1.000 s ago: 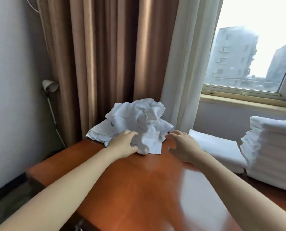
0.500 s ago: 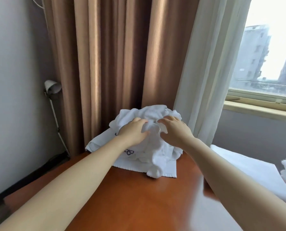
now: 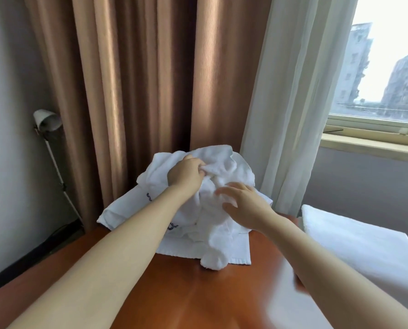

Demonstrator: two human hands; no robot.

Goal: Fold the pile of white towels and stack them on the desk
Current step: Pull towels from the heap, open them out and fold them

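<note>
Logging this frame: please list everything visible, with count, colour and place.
towel pile: one heap, number of towels unclear, white, far end of the desk by the curtains
folded towel: one, white, right of the pile
desk: one, reddish-brown, under the pile
heavy curtain: one, brown, behind the pile
sheer curtain: one, white, right of the brown one
window: one, pale frame, upper right
lamp: one, white shade, on a stand at left by the wall
left hand: one, grips cloth at the pile's top
right hand: one, fingers spread, over the pile's right side
</note>
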